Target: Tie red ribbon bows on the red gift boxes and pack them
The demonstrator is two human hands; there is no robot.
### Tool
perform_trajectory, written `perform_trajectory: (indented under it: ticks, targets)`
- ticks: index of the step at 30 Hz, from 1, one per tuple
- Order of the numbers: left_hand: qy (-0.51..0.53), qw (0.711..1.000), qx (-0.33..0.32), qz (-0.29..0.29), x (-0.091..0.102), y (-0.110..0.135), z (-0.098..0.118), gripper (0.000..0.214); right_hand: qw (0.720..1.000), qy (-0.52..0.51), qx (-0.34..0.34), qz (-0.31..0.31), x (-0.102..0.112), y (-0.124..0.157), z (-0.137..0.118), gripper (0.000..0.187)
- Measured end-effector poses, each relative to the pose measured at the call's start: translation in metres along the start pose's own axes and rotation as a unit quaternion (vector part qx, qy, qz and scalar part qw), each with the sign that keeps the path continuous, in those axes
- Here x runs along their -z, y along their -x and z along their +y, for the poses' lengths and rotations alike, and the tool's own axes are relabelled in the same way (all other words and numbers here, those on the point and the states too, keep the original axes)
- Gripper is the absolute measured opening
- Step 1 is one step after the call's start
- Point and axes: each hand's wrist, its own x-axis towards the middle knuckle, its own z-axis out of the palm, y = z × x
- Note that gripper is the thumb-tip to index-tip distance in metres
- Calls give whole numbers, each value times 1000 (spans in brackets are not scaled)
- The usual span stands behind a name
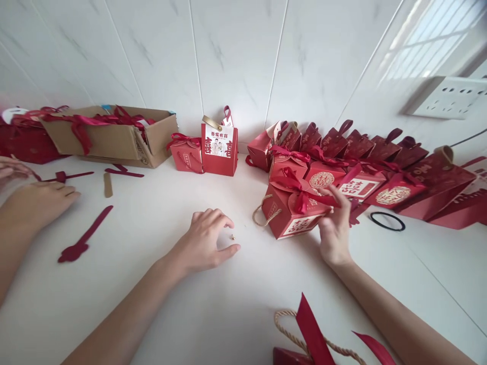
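My left hand (pixel 205 242) rests low over the white tabletop, thumb and fingers apart. A tiny gold-coloured piece (pixel 233 237), perhaps a stud, lies between its thumb and fingertips, apparently untouched. My right hand (pixel 337 228) grips the right side of a red gift box (pixel 294 213) with a ribbon bow on top and a white panel with red characters in front. A twisted rope handle (pixel 262 215) sticks out from the box's left side. At the bottom edge, a red bag (pixel 291 356) with a rope handle and ribbon is partly cut off.
Rows of red gift boxes (pixel 323 172) stand along the wall at right, near a black ring (pixel 387 221). Two red boxes (pixel 219 152) stand mid-back. A cardboard carton (pixel 114 142) holds ribbons. Another person's hands (pixel 45 203) are at left, near a dark red strap (pixel 89 233).
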Motion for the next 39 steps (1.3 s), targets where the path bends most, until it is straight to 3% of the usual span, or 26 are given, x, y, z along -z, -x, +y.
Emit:
perform_trajectory:
  ticks: [3, 5, 7, 9, 11, 14, 17, 25, 28, 32, 35, 39]
  targets:
    - [-4, 1000, -4, -22, -4, -1, -4, 12, 997, 63, 20, -41, -2, 2, -5, 38]
    - [-3, 1000, -11, -18, -7, -3, -6, 15, 999, 35, -29, -2, -3, 1, -4, 34]
    - [-3, 1000, -18, -6, -9, -4, -9, 19, 989, -62, -119, 69, -3, -2, 0, 35]
    - [-6, 1000, -25, 12, -9, -6, -11, 22, 950, -184, -212, 139, -1, -9, 2, 35]
    - [-10, 999, -32, 30, -10, -7, -13, 24, 904, -286, -263, 179, 3, -17, 3, 33]
    - [-14, 998, -41, 54, -11, -8, -15, 23, 861, -380, -278, 193, 12, -27, 1, 29]
    - [-20, 996, -39, 82, -11, -9, -17, 21, 843, -404, -284, 214, 20, -30, 1, 27]
    - [11, 996, -18, 82, -16, -11, -17, 17, 844, -371, -295, 252, 30, -28, 10, 29]
    - [12, 997, -34, 68, -17, -8, -6, 26, 846, -368, -299, 244, 31, -26, 17, 29]
    - [0, 997, -71, 8, -17, -4, 8, 45, 857, -347, -303, 230, 27, -23, 22, 30]
    - [6, 996, -86, -14, -17, -2, 13, 40, 868, -298, -310, 247, 20, -19, 19, 26]
    - [-5, 997, -73, 22, -18, 2, 17, 30, 887, -251, -311, 230, 11, -14, 10, 27]
